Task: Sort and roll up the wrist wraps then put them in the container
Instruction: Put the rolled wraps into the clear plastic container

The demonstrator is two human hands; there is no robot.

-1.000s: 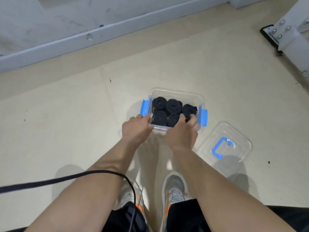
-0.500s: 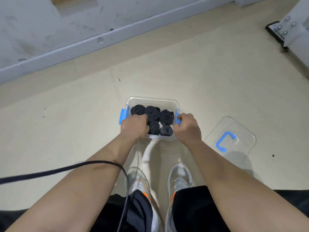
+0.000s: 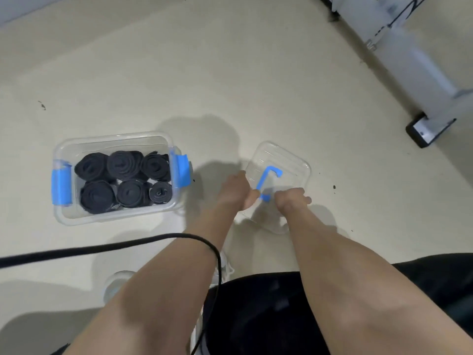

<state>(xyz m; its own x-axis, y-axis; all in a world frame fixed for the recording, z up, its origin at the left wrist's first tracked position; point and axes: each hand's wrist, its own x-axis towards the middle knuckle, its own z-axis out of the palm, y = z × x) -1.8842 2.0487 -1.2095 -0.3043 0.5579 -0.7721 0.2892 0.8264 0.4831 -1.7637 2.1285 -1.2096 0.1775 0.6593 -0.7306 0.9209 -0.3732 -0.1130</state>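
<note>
The left hand [image 3: 236, 192] and right hand [image 3: 291, 201] both curl over the near edge of the clear rectangular plastic lid [image 3: 286, 160], one on either side of its blue handle [image 3: 267, 175]. Each seems to grip the rim, though the fingertips are tucked out of sight. Whether the lid is resting on the pale floor [image 3: 230, 73] or just lifted is unclear. The clear plastic container [image 3: 110, 143] sits well apart to the left, nearer the left hand. Its long axis runs left to right, with blue latches [image 3: 61, 185] at the short ends. Six black rolled wrist wraps [image 3: 125, 163] fill it in two rows. The lid must likely travel leftward and turn to match. The wrists hide its near corner.
</note>
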